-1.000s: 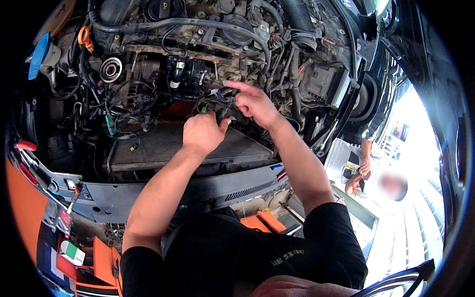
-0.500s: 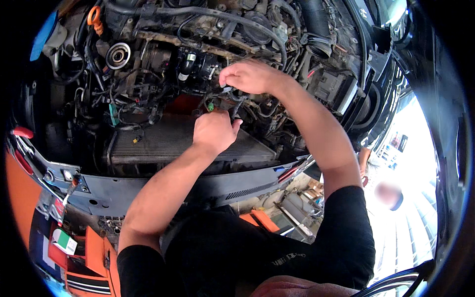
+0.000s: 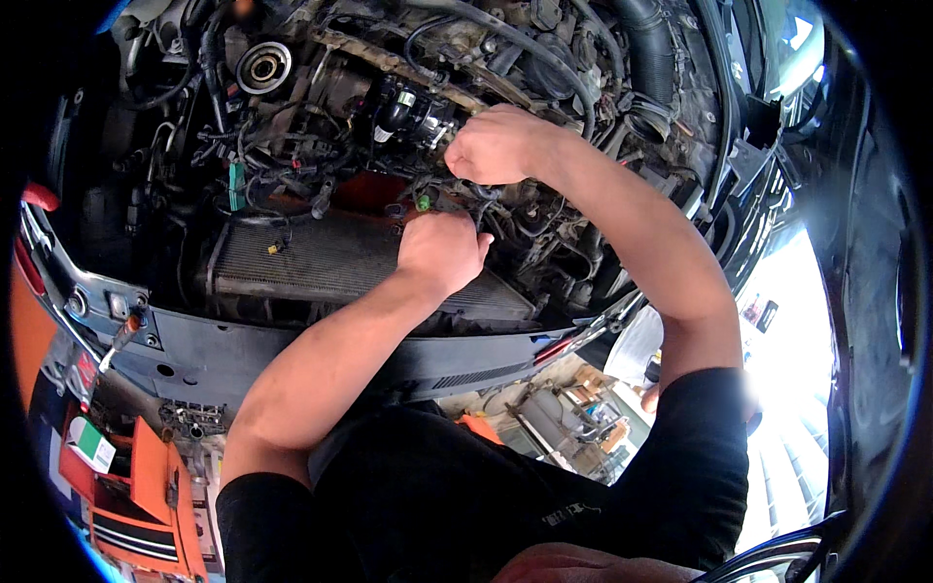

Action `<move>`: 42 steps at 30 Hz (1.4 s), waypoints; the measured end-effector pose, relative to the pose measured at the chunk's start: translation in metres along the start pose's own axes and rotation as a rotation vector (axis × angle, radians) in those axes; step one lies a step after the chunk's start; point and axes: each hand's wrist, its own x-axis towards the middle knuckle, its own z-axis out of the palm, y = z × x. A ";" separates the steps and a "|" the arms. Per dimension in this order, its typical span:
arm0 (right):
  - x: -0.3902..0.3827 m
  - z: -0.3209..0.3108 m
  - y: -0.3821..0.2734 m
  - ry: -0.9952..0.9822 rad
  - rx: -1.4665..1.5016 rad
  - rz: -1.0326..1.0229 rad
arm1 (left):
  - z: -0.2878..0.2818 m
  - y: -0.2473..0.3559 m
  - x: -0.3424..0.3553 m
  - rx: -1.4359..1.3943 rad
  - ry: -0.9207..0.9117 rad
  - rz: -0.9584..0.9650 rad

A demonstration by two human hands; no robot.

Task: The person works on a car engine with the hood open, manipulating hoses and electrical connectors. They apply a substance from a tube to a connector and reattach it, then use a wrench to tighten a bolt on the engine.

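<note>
My left hand [image 3: 437, 248] is closed above the radiator [image 3: 311, 264], its fingers curled down among dark cables beside a green connector [image 3: 424, 202]; what they grip is hidden. My right hand [image 3: 491, 146] is bent into a closed shape just right of a black component with a pale label [image 3: 394, 117], and its fingertips are hidden against the wiring there. A silver-rimmed round housing [image 3: 263, 68] sits up and to the left. A small yellow connector [image 3: 274, 248] hangs over the radiator.
A black front panel [image 3: 224, 345] crosses below my arms. An orange-handled tool [image 3: 126, 332] rests at its left end. An orange toolbox [image 3: 146, 466] stands at lower left, a large corrugated hose [image 3: 649, 58] is at upper right, and another person's hand [image 3: 653, 396] shows beyond my right arm.
My right hand has drawn its extended index finger in and moved up; its forearm swung right. My left hand shifted slightly right. The whole view has shifted, hiding much of the other person.
</note>
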 end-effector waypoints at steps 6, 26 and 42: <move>0.015 -0.005 -0.001 -0.094 0.017 0.073 | 0.001 -0.001 0.000 -0.015 0.019 0.019; 0.003 0.063 0.056 -0.010 0.691 0.098 | 0.000 0.000 0.002 -0.006 -0.028 -0.026; -0.038 0.106 0.031 0.088 2.008 0.487 | 0.002 -0.006 0.005 0.033 -0.045 -0.037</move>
